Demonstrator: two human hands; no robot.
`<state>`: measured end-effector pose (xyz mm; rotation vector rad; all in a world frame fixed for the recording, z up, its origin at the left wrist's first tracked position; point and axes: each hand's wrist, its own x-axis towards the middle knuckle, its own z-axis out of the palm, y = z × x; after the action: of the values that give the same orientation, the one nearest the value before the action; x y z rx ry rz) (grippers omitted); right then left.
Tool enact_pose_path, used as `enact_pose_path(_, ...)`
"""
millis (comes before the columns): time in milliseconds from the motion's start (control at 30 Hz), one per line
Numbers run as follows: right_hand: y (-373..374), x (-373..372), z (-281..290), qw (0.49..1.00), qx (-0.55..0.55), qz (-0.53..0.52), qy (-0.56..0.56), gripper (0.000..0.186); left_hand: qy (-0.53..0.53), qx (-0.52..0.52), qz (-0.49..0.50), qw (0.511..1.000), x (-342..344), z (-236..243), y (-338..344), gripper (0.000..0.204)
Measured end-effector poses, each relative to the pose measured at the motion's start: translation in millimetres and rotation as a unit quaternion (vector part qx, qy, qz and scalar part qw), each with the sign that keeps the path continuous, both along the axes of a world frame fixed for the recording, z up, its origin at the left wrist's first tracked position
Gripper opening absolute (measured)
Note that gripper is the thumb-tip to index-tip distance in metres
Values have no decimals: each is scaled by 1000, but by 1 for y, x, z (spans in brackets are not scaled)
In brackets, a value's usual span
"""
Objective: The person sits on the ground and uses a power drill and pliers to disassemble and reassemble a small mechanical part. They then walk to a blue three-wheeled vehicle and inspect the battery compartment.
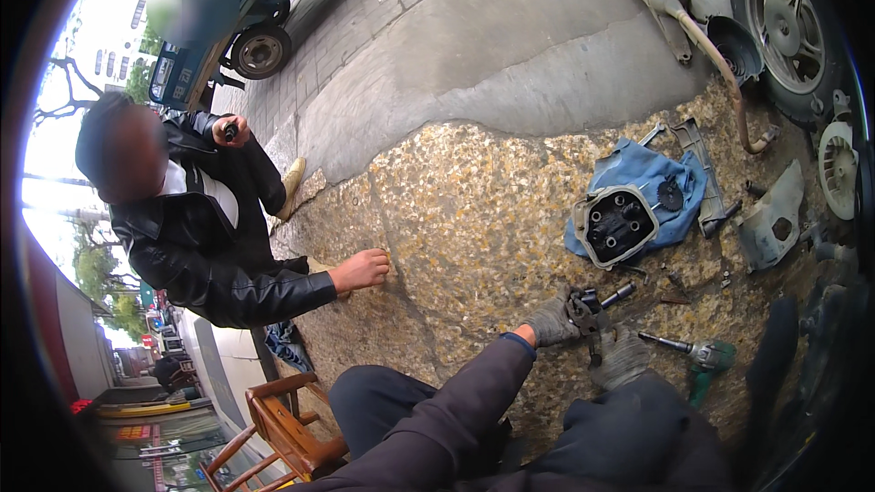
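Note:
Both my hands wear grey work gloves and meet low over the stone ground. My left hand is closed round a dark metal part with a short shaft-like end pointing right. Against the lower end of that part, my right hand is curled; its fingers are partly blurred. Just right of it lies a green power tool with a long metal bit or socket. Beyond my hands, an open engine cover or casing with a dark inside rests on a blue cloth. A black gear sits on the cloth.
A person in a black jacket crouches at the left, one hand low over the ground. A wooden chair stands lower left. At right are a wheel, an exhaust pipe, a metal plate and several loose parts.

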<state>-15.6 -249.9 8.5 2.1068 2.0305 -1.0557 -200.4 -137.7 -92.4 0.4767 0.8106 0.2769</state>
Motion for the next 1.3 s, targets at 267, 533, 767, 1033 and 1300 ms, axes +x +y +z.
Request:
enact_pose_path(267, 9, 7, 11, 999, -23, 25, 12, 92, -135, -331, 131, 924, -5, 6, 7, 43)
enact_pose_path(533, 17, 11, 12, 995, -82, 59, 11, 88, 171, 221, -217, 935, -6, 47, 19, 71)
enact_pose_path(767, 27, 16, 23, 992, -116, 56, 16, 93, -13, -156, 49, 986, 0, 21, 13, 65)
enact_pose_path(1033, 17, 33, 36, 993, -83, -3, 87, 92, 277, 374, -236, 853, 1, 47, 18, 78)
enact_pose_path(1300, -36, 26, -20, 820, 43, -469, 325, 64, 382, 380, -179, 823, 12, 116, 5, 88)
